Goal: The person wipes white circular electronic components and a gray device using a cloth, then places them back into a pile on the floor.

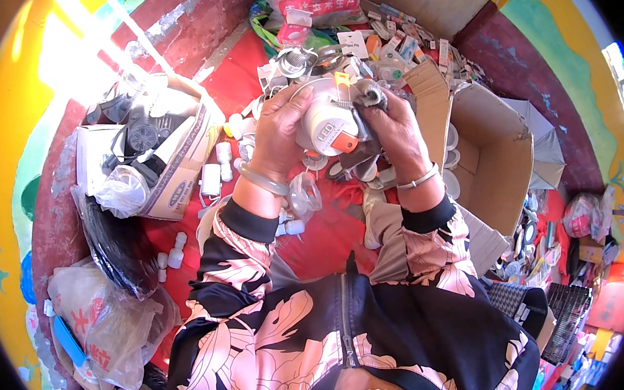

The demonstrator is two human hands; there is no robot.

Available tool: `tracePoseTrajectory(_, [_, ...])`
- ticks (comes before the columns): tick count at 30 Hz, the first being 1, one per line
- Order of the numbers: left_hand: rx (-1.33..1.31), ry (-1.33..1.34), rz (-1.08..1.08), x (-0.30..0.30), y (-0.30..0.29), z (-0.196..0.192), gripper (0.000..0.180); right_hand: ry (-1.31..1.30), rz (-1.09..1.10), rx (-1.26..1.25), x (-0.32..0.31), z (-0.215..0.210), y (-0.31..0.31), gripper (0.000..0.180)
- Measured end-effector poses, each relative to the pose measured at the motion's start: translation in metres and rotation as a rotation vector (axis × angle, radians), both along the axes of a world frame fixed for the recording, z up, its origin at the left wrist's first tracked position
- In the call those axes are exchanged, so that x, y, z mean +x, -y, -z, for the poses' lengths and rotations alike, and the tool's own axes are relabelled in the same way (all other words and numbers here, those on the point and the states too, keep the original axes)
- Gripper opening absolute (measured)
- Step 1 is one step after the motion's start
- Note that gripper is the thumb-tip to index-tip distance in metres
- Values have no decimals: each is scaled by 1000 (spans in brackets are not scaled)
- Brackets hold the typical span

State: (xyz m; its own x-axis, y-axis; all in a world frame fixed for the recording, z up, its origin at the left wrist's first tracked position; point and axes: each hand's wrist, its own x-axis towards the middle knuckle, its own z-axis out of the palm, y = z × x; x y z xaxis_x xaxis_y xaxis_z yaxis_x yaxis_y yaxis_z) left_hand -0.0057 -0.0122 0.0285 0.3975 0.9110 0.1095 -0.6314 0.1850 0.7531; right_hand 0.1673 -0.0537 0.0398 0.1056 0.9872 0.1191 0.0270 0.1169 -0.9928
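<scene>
My left hand [275,130] grips the rim of a white round recessed downlight [327,124] with an orange clip and an orange label on it. Its back faces up toward me. On the other side, my right hand [400,131] is closed around a dark grey cloth [369,146], which is bunched against the light's edge. Silvery round light fittings [296,62] lie just beyond my hands. Below my left wrist are white bulbs [224,156] and a clear plastic bag [303,194] on a red cloth.
An open carton [190,142] of dark parts stands at left, near a translucent plastic bag [105,314]. At right is an open cardboard box [496,155] with white round pieces inside. Small boxes [406,44] are heaped at the back, by a red-and-white sack [319,0].
</scene>
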Motion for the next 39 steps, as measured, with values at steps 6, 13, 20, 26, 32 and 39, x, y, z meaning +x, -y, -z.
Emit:
tracePoseTrajectory(6, [-110,167,-104,-11,-17,3,31,-24,102,129,49,-28,3,37])
tracePoseTrajectory(13, [-140,292,-105,-18,-19,4,33,-153,298,95,86,-22,4,23])
tracePoseTrajectory(20, [-40,178,-66,-14,-16,5,33,-275,222,83,43,-48,21,27])
tracePoseTrajectory(26, [-13,118,-90,3,-4,9,31,-393,34,-4,-15,-48,25,33])
tracePoseTrajectory(32, [7,149,-126,2,-4,8,30,660,168,435,-30,-23,12,29])
tracePoseTrajectory(39, [-177,297,-293,-11,-21,12,35,254,70,-138,8,-22,7,21])
